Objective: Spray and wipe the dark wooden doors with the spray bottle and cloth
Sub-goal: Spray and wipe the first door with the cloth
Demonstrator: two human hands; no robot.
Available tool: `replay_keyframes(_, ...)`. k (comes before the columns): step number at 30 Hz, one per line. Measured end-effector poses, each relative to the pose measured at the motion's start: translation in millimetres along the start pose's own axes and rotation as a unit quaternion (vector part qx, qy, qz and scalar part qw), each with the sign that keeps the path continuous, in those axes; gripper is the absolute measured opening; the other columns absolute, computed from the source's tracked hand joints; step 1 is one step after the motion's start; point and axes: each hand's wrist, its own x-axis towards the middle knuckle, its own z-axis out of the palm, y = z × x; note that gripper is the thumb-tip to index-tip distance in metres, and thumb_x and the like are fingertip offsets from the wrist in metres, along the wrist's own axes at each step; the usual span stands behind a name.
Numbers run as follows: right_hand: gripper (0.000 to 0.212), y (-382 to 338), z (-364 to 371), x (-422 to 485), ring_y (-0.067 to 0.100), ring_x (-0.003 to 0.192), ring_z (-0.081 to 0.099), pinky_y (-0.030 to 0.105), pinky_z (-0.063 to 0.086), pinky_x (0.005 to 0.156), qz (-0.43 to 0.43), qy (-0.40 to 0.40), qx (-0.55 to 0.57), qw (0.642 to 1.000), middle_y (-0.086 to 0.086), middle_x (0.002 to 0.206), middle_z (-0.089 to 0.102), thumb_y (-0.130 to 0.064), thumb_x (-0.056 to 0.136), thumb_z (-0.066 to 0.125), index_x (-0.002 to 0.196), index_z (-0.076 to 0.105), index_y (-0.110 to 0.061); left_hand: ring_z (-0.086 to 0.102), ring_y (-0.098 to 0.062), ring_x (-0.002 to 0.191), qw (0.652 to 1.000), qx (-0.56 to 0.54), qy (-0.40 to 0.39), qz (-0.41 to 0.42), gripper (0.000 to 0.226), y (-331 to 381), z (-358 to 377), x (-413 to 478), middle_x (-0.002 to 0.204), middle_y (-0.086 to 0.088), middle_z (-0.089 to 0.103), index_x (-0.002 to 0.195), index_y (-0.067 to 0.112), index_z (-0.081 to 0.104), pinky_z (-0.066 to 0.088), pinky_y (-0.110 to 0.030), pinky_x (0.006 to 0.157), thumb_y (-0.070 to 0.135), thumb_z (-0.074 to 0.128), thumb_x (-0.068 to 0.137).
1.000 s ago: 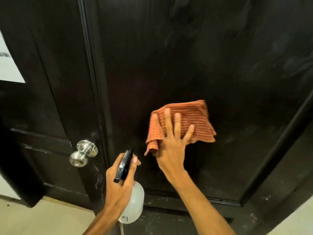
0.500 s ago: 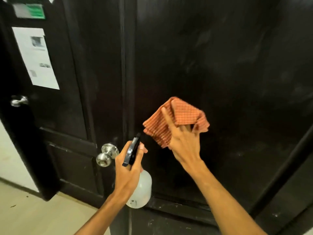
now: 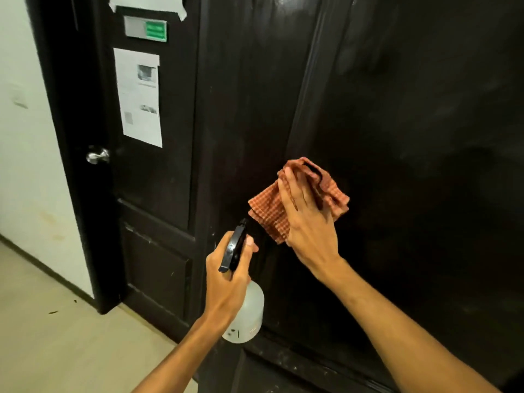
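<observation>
The orange checked cloth (image 3: 268, 212) is bunched against the dark wooden door (image 3: 397, 137), my right hand (image 3: 309, 222) gripping it with fingers curled into its folds. Just below and to the left, my left hand (image 3: 226, 282) wraps tightly round the neck of the spray bottle (image 3: 251, 310), black nozzle towards the door. Further left, a second dark door (image 3: 158, 180) carries a paper notice (image 3: 140, 97), a green sign (image 3: 156, 31) and a metal knob (image 3: 97, 156).

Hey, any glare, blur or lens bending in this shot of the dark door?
Head view: dim, the door swallows detail at right; faint sheen near its top; the wide lens bows its panel lines; the paper is too soft to read; cloth and right hand look sharp.
</observation>
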Motion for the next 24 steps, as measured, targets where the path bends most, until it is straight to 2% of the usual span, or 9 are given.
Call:
replay_keyframes(3,0.085,-21,19,-23,0.025,0.159,0.004,0.052,0.015,0.122,-0.118,-0.058,-0.044,0.990,0.005,0.173,-0.003,-0.037,0.099,0.055,0.165,0.005,-0.019,0.057,-0.033,0.057,1.000,-0.014,0.003,-0.003,0.015,6,-13,10,0.067,-0.011,0.061,0.091,0.020,0.067,0.050,-0.033,0.056,0.027,0.060,0.102)
replay_keyframes(6,0.077,-24,16,9,0.032,0.127,0.059,0.044,0.048,0.097,-0.139,-0.045,-0.034,0.989,0.012,0.151,0.052,-0.030,0.094,0.047,0.165,0.016,-0.027,0.057,-0.035,0.058,1.000,-0.003,0.013,-0.002,0.014,8,-26,25,0.072,-0.006,0.065,0.092,0.026,0.068,0.052,-0.037,0.059,0.026,0.060,0.103)
replay_keyframes(7,0.079,-24,8,30,0.032,0.117,0.062,0.044,0.049,0.093,-0.101,-0.025,-0.023,0.994,0.010,0.143,0.058,-0.030,0.093,0.048,0.165,0.014,-0.029,0.056,-0.036,0.055,1.000,0.002,0.015,0.004,0.013,7,-30,29,0.076,-0.005,0.067,0.094,0.024,0.068,0.052,-0.043,0.057,0.025,0.060,0.104)
replay_keyframes(10,0.084,-32,-6,84,0.033,0.154,0.022,0.053,0.019,0.122,-0.049,0.038,-0.022,0.998,0.008,0.172,0.009,-0.030,0.098,0.054,0.166,0.005,-0.022,0.054,-0.038,0.051,0.999,0.017,0.027,0.011,0.014,0,-40,38,0.083,-0.005,0.070,0.094,0.020,0.068,0.049,-0.052,0.054,0.022,0.060,0.105)
replay_keyframes(13,0.078,-62,21,74,0.029,0.159,-0.005,0.059,-0.008,0.125,-0.173,-0.010,-0.057,0.983,0.008,0.173,-0.004,-0.042,0.103,0.048,0.165,0.009,-0.016,0.056,-0.030,0.053,0.999,0.018,0.033,0.020,0.018,0,-50,43,0.074,-0.001,0.067,0.094,0.035,0.068,0.052,-0.045,0.056,0.024,0.059,0.105)
replay_keyframes(16,0.065,-63,20,73,0.029,0.157,0.016,0.051,-0.002,0.127,-0.242,-0.098,-0.057,0.964,0.011,0.167,0.028,-0.033,0.099,0.045,0.161,0.031,-0.016,0.053,-0.034,0.052,0.999,0.008,0.032,0.020,0.020,8,-56,50,0.064,-0.002,0.061,0.092,0.039,0.068,0.050,-0.044,0.053,0.025,0.059,0.104)
replay_keyframes(19,0.067,-41,-12,122,0.036,0.138,0.046,0.050,0.025,0.117,-0.080,-0.041,-0.023,0.996,0.014,0.152,0.050,-0.024,0.101,0.047,0.164,0.022,-0.021,0.048,-0.048,0.050,0.999,0.013,0.024,0.026,0.014,11,-58,58,0.076,-0.014,0.065,0.092,0.031,0.067,0.045,-0.054,0.047,0.031,0.059,0.103)
replay_keyframes(22,0.085,-25,-31,126,0.032,0.157,0.014,0.055,0.015,0.125,-0.029,0.053,-0.042,0.997,0.011,0.172,0.011,-0.042,0.100,0.054,0.166,0.006,-0.019,0.046,-0.051,0.050,0.999,0.008,0.028,0.019,0.014,12,-56,56,0.078,-0.017,0.065,0.092,0.031,0.068,0.044,-0.056,0.047,0.032,0.059,0.102)
replay_keyframes(24,0.090,-33,-20,81,0.029,0.159,-0.003,0.056,0.009,0.127,-0.065,0.030,-0.052,0.996,0.008,0.173,-0.006,-0.048,0.099,0.054,0.165,0.003,-0.016,0.047,-0.049,0.051,1.000,-0.002,0.018,0.019,0.014,13,-51,52,0.077,-0.014,0.065,0.092,0.030,0.068,0.044,-0.057,0.048,0.030,0.059,0.103)
